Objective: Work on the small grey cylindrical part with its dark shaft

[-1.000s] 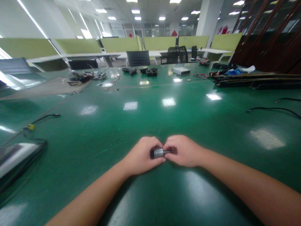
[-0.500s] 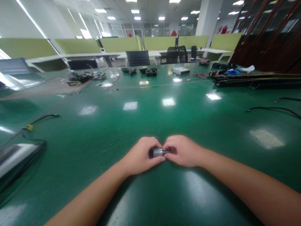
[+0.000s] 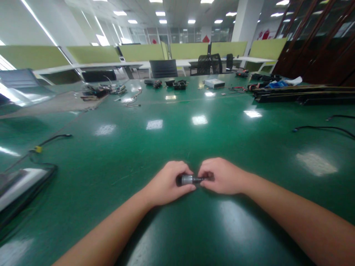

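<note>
Near the front of the green table, my left hand [image 3: 168, 183] grips a short silver-and-black cylinder [image 3: 187, 180] between thumb and fingers. The cylinder lies sideways, its black end tucked into the palm. A thin dark shaft [image 3: 196, 180] sticks out of its right side. My right hand [image 3: 222, 176] is closed on the far end of that shaft, thumb against curled fingers. A small gap separates the two hands. The tip of the shaft is hidden in my right fingers, and its exact kind is too small to tell.
At the left edge sits a flat grey-white device [image 3: 23, 186] with a black cable. More black cables [image 3: 321, 128] lie at the right. Along the far side are a white box [image 3: 214, 83], black parts [image 3: 176, 85], a cluttered pile [image 3: 100, 91] and long black rails [image 3: 302, 94].
My right hand has shifted slightly to the right, away from my left hand, so more of the dark shaft shows. My left hand stays almost still around the cylinder.
</note>
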The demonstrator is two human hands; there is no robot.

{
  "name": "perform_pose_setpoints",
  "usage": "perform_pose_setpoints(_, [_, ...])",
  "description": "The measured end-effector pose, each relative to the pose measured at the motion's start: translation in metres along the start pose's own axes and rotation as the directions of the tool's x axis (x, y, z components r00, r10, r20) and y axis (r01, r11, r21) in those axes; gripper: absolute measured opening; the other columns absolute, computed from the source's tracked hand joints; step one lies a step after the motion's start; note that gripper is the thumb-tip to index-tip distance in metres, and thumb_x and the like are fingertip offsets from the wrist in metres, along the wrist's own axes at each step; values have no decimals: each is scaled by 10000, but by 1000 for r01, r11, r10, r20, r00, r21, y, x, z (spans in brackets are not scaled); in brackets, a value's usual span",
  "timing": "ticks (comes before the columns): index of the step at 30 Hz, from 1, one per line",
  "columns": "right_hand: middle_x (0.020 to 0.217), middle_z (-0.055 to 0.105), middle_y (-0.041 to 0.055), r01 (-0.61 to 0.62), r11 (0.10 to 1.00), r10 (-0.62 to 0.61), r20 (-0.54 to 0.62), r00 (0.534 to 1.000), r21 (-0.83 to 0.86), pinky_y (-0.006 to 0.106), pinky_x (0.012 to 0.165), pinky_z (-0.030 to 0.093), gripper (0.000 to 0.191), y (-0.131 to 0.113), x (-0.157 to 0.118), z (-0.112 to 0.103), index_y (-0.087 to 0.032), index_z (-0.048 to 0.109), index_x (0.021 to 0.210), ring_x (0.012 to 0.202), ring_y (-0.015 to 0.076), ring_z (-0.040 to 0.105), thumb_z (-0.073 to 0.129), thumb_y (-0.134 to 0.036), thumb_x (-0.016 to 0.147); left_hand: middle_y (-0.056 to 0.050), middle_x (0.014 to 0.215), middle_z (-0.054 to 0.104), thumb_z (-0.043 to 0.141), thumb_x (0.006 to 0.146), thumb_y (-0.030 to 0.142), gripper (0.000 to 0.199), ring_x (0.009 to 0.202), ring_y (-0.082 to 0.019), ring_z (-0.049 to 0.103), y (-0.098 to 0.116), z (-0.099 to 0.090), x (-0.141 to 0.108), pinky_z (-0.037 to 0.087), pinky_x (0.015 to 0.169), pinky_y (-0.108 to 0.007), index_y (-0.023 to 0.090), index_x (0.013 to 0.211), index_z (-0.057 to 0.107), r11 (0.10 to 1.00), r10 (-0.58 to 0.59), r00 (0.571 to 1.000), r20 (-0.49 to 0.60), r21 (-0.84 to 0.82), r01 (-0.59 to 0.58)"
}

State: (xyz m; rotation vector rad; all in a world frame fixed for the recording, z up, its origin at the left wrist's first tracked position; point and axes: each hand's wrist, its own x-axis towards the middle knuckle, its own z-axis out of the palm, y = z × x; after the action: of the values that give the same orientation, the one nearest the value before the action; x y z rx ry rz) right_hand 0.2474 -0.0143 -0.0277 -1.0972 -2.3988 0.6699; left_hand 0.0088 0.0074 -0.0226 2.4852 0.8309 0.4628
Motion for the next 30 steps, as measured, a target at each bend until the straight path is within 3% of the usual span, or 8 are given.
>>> perform_pose_setpoints(10, [804, 674, 8, 12, 999, -8, 76, 997, -42, 241, 649, 410, 77, 3, -4, -13, -185, 724, 857, 721, 129, 575, 707, -185, 781, -32, 918, 659, 719, 861, 419, 265, 847, -198, 608, -4, -2, -4, 436, 808, -326, 197, 992, 656, 1000, -3, 1000, -11, -12, 3])
perform_pose_setpoints(15, [729, 672, -4, -121, 992, 112, 206, 972, 32, 232, 577, 412, 70, 9, -8, -28, -186, 743, 829, 638, 121, 583, 720, -189, 762, -33, 929, 660, 721, 861, 420, 269, 858, -201, 607, -5, -3, -9, 436, 807, -325, 199, 999, 655, 1000, -5, 1000, -8, -8, 5])
perform_pose_setpoints(19, [701, 671, -8, -226, 973, 210, 218, 953, 51, 229, 563, 425, 82, 12, -8, -34, -177, 747, 838, 614, 120, 589, 711, -192, 766, -32, 926, 655, 713, 870, 441, 280, 850, -199, 605, -5, -4, -13, 431, 804, -324, 197, 991, 649, 1000, -3, 1000, -6, -9, 3])
perform_pose_setpoints(30, [763, 685, 4, -119, 987, 98, 181, 979, 107, 228, 592, 431, 108, 2, -5, -24, -177, 760, 880, 652, 118, 599, 727, -220, 787, -32, 901, 664, 742, 842, 426, 280, 829, -196, 611, 0, -9, -9, 436, 786, -318, 192, 971, 660, 1000, 5, 1000, -10, -7, -5])
